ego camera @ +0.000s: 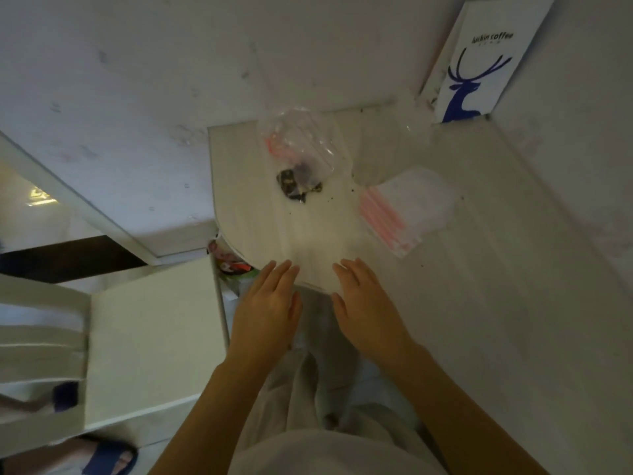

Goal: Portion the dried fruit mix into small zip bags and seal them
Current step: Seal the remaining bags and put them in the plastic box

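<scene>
A clear zip bag [301, 145] with a pink seal strip lies at the far side of the white table [260, 214]. A small dark heap of dried fruit mix [298, 185] sits at its mouth. To the right lies a stack of small zip bags [404, 210] with pink strips. My left hand [267, 306] and my right hand [366, 303] rest flat at the table's near edge, fingers apart, holding nothing. Both are well short of the fruit and the bags.
A white paper bag with a blue deer print [479, 63] leans against the wall at the far right. Dark crumbs [332, 200] dot the table. A white chair [147, 337] stands to the left, and a colourful packet [229, 262] shows below the table edge.
</scene>
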